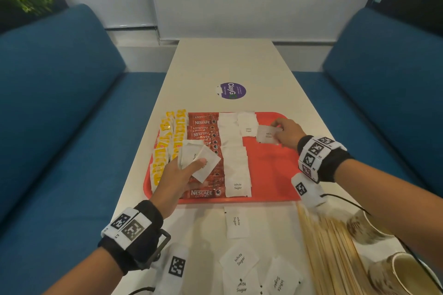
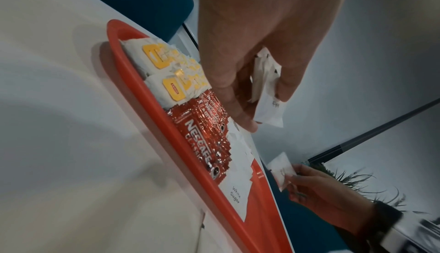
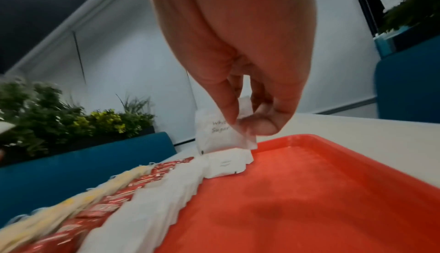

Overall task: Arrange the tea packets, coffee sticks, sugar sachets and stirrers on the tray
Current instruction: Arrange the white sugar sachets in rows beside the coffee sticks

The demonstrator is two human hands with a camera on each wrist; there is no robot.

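Observation:
A red tray [image 1: 273, 175] lies on the white table, holding yellow tea packets [image 1: 165, 146], red coffee sticks [image 1: 206, 132] and a row of white sugar sachets [image 1: 236, 170]. My left hand [image 1: 182, 175] hovers over the coffee sticks and grips a small bunch of sugar sachets [image 1: 195, 158], also seen as sachets [image 2: 266, 95] between thumb and fingers. My right hand [image 1: 285, 134] pinches one sugar sachet [image 1: 267, 135] above the tray's far part, just right of a second short row of sachets [image 3: 226, 163]. In the right wrist view the pinched sachet [image 3: 219, 136] hangs upright.
Loose sugar sachets [image 1: 237, 223] lie on the table in front of the tray. A pile of wooden stirrers [image 1: 330, 246] and two paper cups [image 1: 405, 273] sit at the near right. Blue sofas flank the table; a purple sticker [image 1: 231, 90] lies beyond the tray.

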